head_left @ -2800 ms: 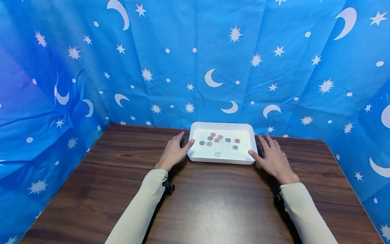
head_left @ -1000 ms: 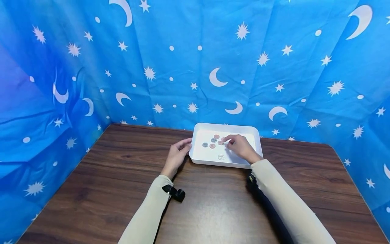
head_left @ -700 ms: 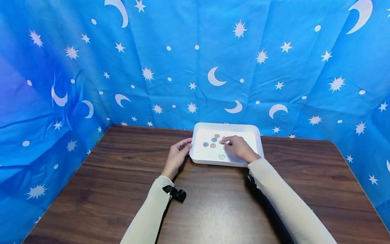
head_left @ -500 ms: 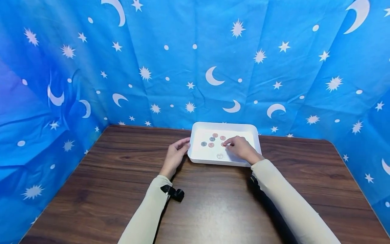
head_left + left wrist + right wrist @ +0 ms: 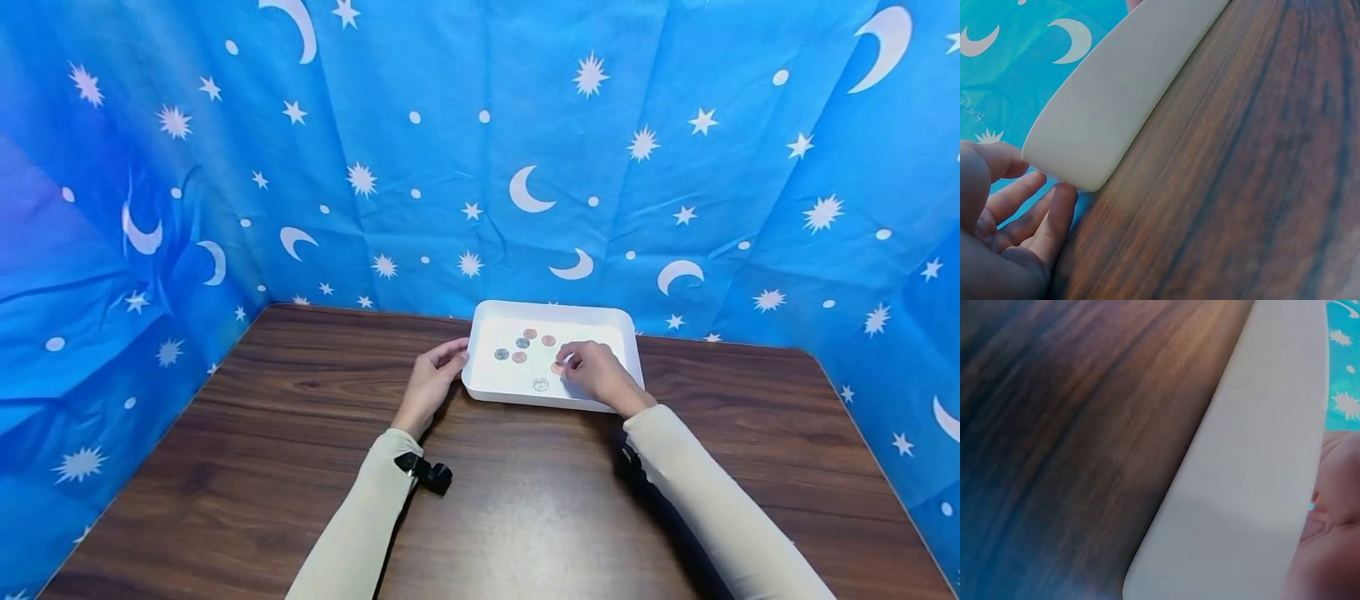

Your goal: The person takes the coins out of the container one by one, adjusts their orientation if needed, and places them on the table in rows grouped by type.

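A shallow white tray (image 5: 498,385) stands at the table's far side, with several copper-coloured and silver coins lying flat in it. My right hand (image 5: 596,371) is over the tray's right half, thumb and fingertips pinching a copper-coloured coin (image 5: 557,367) low at the tray floor. Just left of it lies a silver coin (image 5: 540,384). My left hand (image 5: 429,382) holds the tray's left side, index finger at the rim and thumb lower on the wall, as the left wrist view shows. In the right wrist view, the tray wall (image 5: 1229,456) hides my right fingertips.
The wooden table (image 5: 495,500) extends toward me and to both sides. Directly behind the tray hangs a blue cloth (image 5: 450,150) with moons and stars. Farther back in the tray lie more coins, among them a copper-coloured coin (image 5: 549,340) and a silver coin (image 5: 501,354).
Both hands first lay beside the tray. My right hand has moved in over the coins and drawn one copper-coloured coin right and toward me. My left hand has settled on the tray's side.
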Tool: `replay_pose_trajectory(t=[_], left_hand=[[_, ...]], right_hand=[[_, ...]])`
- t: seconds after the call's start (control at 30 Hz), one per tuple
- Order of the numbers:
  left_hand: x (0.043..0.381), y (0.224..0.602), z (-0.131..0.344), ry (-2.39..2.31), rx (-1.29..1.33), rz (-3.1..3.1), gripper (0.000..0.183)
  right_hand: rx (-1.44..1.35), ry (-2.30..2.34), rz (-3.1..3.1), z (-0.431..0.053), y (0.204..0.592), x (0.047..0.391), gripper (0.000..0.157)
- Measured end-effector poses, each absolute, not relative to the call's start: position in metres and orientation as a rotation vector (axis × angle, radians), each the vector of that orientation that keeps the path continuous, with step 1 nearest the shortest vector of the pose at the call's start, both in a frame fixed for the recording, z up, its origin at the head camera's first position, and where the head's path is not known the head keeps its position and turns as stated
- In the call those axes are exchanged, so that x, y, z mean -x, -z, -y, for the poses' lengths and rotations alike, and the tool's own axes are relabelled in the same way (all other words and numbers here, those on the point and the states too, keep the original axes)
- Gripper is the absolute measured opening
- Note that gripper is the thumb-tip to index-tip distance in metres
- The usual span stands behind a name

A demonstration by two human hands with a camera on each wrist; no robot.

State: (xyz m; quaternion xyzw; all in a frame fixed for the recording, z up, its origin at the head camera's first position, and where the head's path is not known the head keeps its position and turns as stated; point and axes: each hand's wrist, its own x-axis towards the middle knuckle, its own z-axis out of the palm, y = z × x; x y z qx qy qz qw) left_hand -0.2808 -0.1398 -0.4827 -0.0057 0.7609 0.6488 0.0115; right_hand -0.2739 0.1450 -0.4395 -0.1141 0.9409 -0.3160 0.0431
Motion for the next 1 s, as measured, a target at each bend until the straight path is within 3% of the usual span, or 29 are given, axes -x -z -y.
replay_pose_trajectory(t=[0.5,1.0], left_hand=[[0.28,0.482,0.137,-2.023,-0.034,-2.365,0.038],[0.281,0.484,0.141,-2.021,-0.003,-2.365,0.036]], right_hand=[[0.273,0.746,-2.878,-0.137,0.443,0.278,0.019],[0.469,0.521,-2.829,-0.129,0.429,0.287,0.012]])
